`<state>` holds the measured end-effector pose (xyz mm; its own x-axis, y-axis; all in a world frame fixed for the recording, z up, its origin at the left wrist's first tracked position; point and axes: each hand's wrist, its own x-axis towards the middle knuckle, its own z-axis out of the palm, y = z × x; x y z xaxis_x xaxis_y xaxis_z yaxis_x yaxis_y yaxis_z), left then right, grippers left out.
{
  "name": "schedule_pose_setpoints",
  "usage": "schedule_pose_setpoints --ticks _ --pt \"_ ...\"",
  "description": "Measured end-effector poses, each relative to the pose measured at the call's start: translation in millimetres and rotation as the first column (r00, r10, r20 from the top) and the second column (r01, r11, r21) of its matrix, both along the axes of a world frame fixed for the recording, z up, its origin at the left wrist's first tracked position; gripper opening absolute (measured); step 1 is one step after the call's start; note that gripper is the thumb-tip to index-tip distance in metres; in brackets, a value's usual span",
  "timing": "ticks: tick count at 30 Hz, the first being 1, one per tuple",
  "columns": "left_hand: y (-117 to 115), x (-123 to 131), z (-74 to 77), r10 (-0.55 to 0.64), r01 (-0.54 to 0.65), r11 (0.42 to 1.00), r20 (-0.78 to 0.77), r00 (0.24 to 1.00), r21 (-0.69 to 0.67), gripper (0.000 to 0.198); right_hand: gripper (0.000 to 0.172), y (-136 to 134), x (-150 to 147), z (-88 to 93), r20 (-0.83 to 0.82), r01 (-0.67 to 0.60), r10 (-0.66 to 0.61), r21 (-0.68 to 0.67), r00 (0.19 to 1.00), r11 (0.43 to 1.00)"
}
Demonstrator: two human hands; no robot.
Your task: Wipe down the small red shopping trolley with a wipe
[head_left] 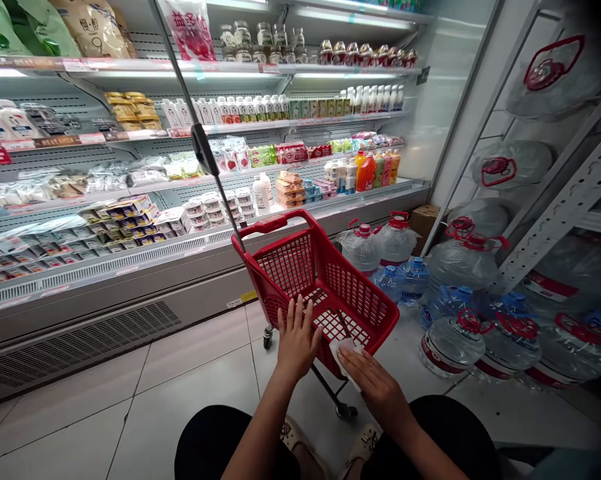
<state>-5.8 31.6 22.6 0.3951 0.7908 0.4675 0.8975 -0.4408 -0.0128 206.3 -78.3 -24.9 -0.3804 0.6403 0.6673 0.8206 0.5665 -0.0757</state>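
A red plastic shopping cart point(357, 293) with lattice walls stands in front of my knees, and nothing lies in its basket. My left hand point(296, 337) is open, its fingers spread over the cart's near side by the rim; whether it touches the plastic I cannot tell. My right hand point(373, 380) presses a white cloth or tissue point(347, 352) against the outer side of the basket near its right corner. Part of the white piece is hidden under the fingers. A caster wheel point(347, 410) shows below, between my shoes.
An open refrigerated display point(205, 250) with dairy and drinks runs along the far side. Large water bottles point(453, 343) crowd the floor at right, beside a metal rack point(555, 220). A long pole point(205, 150) rises from the cart's left end. Pale tiles point(190, 380) cover the floor.
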Motion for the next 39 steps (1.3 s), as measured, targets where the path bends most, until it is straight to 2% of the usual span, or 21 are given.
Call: schedule_pose_setpoints --ticks 3,5,9,12,16,19,22,24,25,28,30,32,34,37,39 --pt "5.9 -17.3 7.3 0.012 -0.013 1.0 -0.019 1.0 -0.002 0.063 0.073 -0.3 21.4 -4.3 0.084 -0.071 0.071 -0.006 0.994 0.997" --pt "7.2 -22.8 11.3 0.029 -0.029 1.0 -0.02 0.999 -0.001 0.059 0.071 4.7 45.0 -6.2 0.109 -0.073 0.069 0.027 0.992 0.997" --pt "-7.5 -12.4 8.4 0.02 -0.021 1.0 -0.024 1.0 -0.01 0.054 0.077 20.5 93.8 -6.6 0.072 0.074 -0.078 0.058 0.994 0.996" --pt "-28.4 2.8 -2.2 -0.021 0.021 1.0 -0.012 1.0 -0.005 0.063 0.081 25.8 108.5 -6.8 0.024 0.169 -0.17 0.038 0.985 0.985" --pt "-41.3 7.9 -11.2 -0.045 0.045 0.999 0.011 0.999 0.0 0.064 0.08 14.1 82.0 -10.7 -0.018 0.188 -0.187 0.052 0.982 0.981" --pt "-34.4 -4.0 -9.3 -0.078 0.078 0.997 0.001 0.997 -0.009 0.064 0.075 -0.5 46.7 -9.6 0.016 0.099 -0.1 0.044 0.995 0.994" --pt "-23.5 -23.2 -5.0 -0.075 0.075 0.997 -0.029 0.997 -0.013 0.065 0.071 -9.1 29.6 2.5 0.061 -0.064 0.065 -0.018 0.996 0.998" --pt "-18.6 -36.0 -2.4 -0.047 0.047 0.999 -0.049 0.998 -0.012 0.065 0.073 -9.5 35.7 17.0 0.012 -0.094 0.094 -0.048 0.995 0.994" --pt "-17.4 -41.1 -1.2 -0.029 0.029 1.0 -0.054 0.998 -0.01 0.064 0.074 -8.1 42.7 25.3 -0.049 -0.051 0.049 -0.044 0.998 0.998" --pt "-19.6 -46.9 2.1 0.013 -0.013 1.0 -0.048 0.999 0.003 0.064 0.076 1.1 64.3 47.4 -0.247 0.2 -0.2 -0.024 0.948 0.979" --pt "-25.3 -41.2 2.9 0.0 0.001 1.0 -0.032 0.999 0.007 0.063 0.078 8.1 65.1 53.0 -0.245 0.257 -0.251 -0.007 0.936 0.966" --pt "-32.8 -30.4 1.4 -0.057 0.057 0.998 -0.011 0.998 -0.003 0.064 0.082 11.2 48.6 47.6 -0.131 0.177 -0.172 0.027 0.976 0.984" --pt "-39.9 -19.9 -2.7 -0.118 0.119 0.993 0.013 0.993 -0.028 0.068 0.083 8.1 19.0 33.5 0.004 0.057 -0.058 0.048 0.998 0.997" --pt "-46.4 -14.9 -11.4 -0.147 0.151 0.985 0.062 0.987 -0.077 0.078 0.068 -2.9 -26.0 12.8 0.106 -0.077 0.071 0.053 0.992 0.996" --pt "-47.5 -20.8 -15.9 -0.137 0.147 0.983 0.099 0.986 -0.107 0.08 0.06 -5.9 -40.9 8.3 0.145 -0.162 0.152 0.054 0.978 0.985"
